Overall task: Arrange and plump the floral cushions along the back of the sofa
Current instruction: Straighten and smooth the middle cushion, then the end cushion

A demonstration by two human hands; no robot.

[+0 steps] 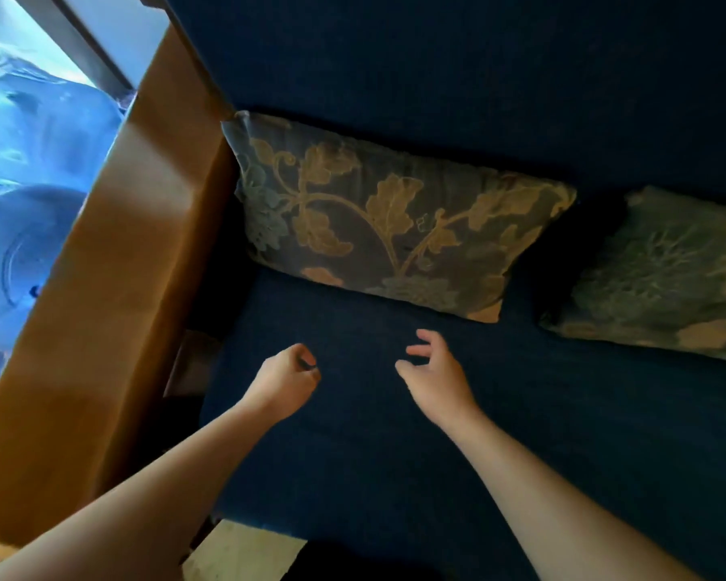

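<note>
A floral cushion (386, 220) with gold leaves on dark fabric leans against the dark blue sofa back (436, 65), tucked into the left corner. A second floral cushion (663, 278), greener, leans at the right and is cut off by the frame edge. A dark gap separates the two. Both my hands hover over the blue seat (395, 454) in front of the first cushion, touching neither cushion. My left hand (284, 381) has its fingers curled in with nothing in them. My right hand (432, 373) is empty with fingers spread and slightly bent.
A wide wooden armrest (101, 312) bounds the sofa on the left. Beyond it lie blue plastic-looking items (30, 169) in bright light. A pale floor patch (240, 555) shows below the seat's front edge.
</note>
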